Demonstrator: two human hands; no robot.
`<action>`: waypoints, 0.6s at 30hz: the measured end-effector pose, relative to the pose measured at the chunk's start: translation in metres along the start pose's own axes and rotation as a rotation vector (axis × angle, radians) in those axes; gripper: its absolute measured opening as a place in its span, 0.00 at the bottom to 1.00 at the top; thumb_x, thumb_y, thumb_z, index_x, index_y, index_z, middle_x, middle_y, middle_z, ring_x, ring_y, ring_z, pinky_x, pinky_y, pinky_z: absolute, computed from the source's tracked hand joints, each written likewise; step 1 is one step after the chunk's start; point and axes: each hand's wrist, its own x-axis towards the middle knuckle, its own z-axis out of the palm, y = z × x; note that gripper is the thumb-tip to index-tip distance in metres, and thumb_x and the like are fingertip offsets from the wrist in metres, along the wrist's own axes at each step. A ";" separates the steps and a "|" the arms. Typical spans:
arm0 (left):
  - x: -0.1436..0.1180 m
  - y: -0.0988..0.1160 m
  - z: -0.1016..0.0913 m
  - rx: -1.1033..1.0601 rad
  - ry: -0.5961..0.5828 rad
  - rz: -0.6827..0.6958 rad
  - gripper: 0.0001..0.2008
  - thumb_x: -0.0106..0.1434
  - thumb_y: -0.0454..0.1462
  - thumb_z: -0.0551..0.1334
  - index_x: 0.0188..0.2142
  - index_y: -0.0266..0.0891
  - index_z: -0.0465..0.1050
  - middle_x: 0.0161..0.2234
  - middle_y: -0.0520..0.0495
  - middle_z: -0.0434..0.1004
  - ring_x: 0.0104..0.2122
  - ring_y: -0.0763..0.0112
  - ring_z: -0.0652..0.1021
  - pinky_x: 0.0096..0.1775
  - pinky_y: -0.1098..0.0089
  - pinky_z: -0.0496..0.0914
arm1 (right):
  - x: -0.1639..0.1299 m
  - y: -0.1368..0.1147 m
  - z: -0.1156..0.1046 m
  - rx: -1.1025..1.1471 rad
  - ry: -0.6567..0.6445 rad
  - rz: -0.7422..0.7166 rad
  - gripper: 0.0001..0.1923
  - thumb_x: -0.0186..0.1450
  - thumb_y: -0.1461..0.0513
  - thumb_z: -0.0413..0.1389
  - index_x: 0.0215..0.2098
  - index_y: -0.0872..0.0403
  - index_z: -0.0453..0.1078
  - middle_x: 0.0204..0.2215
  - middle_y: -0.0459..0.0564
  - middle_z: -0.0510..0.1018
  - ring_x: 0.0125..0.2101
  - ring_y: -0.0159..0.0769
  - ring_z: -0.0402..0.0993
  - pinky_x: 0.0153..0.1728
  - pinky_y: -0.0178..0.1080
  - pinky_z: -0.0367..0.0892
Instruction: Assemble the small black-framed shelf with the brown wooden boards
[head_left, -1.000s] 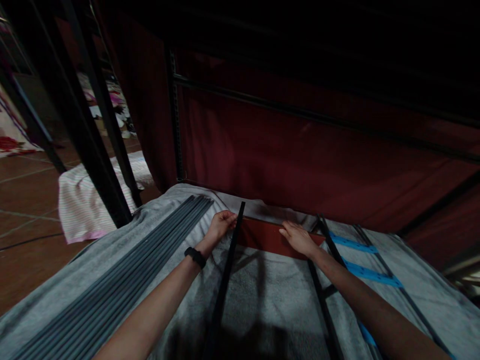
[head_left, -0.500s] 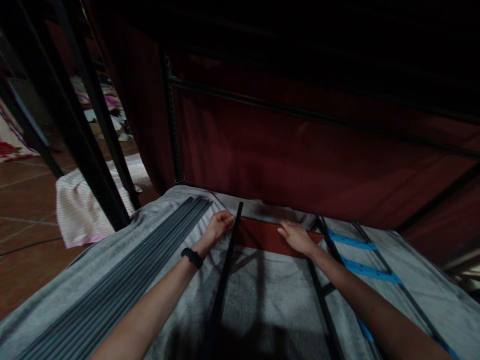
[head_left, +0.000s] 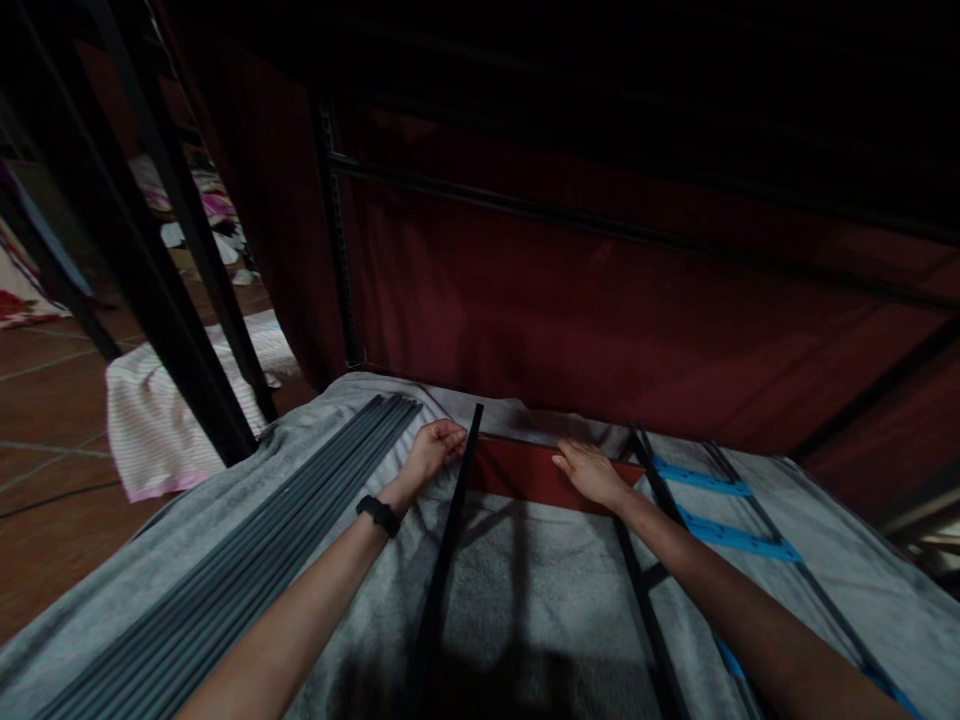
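Note:
A reddish-brown flat panel [head_left: 517, 472] lies crosswise between two long black bars on a grey cloth. Beside the top of the left black bar [head_left: 454, 510] is my left hand [head_left: 435, 448], its fingertips pinched together against the bar's outer side. Whatever is between those fingertips is too small or hidden to make out. My right hand [head_left: 592, 473] grips the panel near its upper edge, with the fingers bent over it. Below that wrist runs the right black bar [head_left: 636, 580], partly covered by my forearm.
Several grey rods [head_left: 300, 510] lie side by side on the grey cloth [head_left: 517, 570] at left. Blue perforated strips [head_left: 739, 535] and more black bars lie at right. Black metal posts [head_left: 165, 290] stand at left, and a dark red curtain [head_left: 600, 310] hangs behind.
Both hands keep their places on the bar and the panel. The whole view has shifted very slightly.

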 end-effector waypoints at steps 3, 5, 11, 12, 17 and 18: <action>-0.002 0.002 0.001 -0.007 0.007 0.009 0.18 0.45 0.47 0.74 0.27 0.36 0.74 0.22 0.49 0.75 0.25 0.71 0.74 0.29 0.72 0.68 | 0.000 -0.001 -0.001 0.004 0.002 0.010 0.21 0.73 0.56 0.42 0.57 0.56 0.64 0.57 0.61 0.71 0.57 0.45 0.67 0.57 0.48 0.59; -0.003 0.001 0.002 -0.018 0.014 0.013 0.19 0.44 0.47 0.74 0.27 0.36 0.74 0.23 0.48 0.75 0.25 0.71 0.74 0.29 0.72 0.68 | 0.000 -0.001 -0.002 0.000 -0.006 0.008 0.21 0.73 0.56 0.42 0.56 0.56 0.65 0.56 0.60 0.72 0.57 0.44 0.67 0.57 0.47 0.59; 0.002 -0.001 0.000 0.014 0.010 0.067 0.16 0.44 0.44 0.74 0.25 0.37 0.73 0.22 0.49 0.75 0.24 0.72 0.73 0.30 0.71 0.68 | 0.001 -0.001 -0.003 0.011 -0.014 0.002 0.19 0.73 0.56 0.42 0.54 0.55 0.66 0.54 0.59 0.73 0.55 0.43 0.69 0.56 0.46 0.59; 0.002 -0.001 -0.001 0.022 -0.007 0.072 0.16 0.43 0.43 0.74 0.25 0.37 0.74 0.23 0.49 0.75 0.25 0.72 0.73 0.31 0.71 0.68 | 0.001 -0.002 -0.003 0.016 -0.013 0.002 0.19 0.73 0.56 0.42 0.54 0.55 0.66 0.54 0.59 0.73 0.55 0.43 0.69 0.56 0.46 0.59; 0.001 -0.002 -0.002 -0.039 -0.014 0.000 0.20 0.42 0.46 0.74 0.31 0.36 0.75 0.27 0.47 0.78 0.27 0.70 0.76 0.31 0.70 0.69 | 0.000 -0.003 -0.005 0.018 -0.007 0.004 0.19 0.73 0.56 0.42 0.53 0.55 0.66 0.54 0.59 0.73 0.54 0.43 0.69 0.56 0.46 0.59; 0.001 -0.002 -0.002 -0.034 -0.002 -0.019 0.20 0.43 0.47 0.74 0.29 0.36 0.74 0.25 0.47 0.77 0.26 0.70 0.75 0.30 0.71 0.69 | 0.000 -0.004 -0.005 0.016 -0.007 0.000 0.19 0.73 0.56 0.41 0.53 0.55 0.66 0.54 0.59 0.73 0.55 0.43 0.69 0.56 0.46 0.59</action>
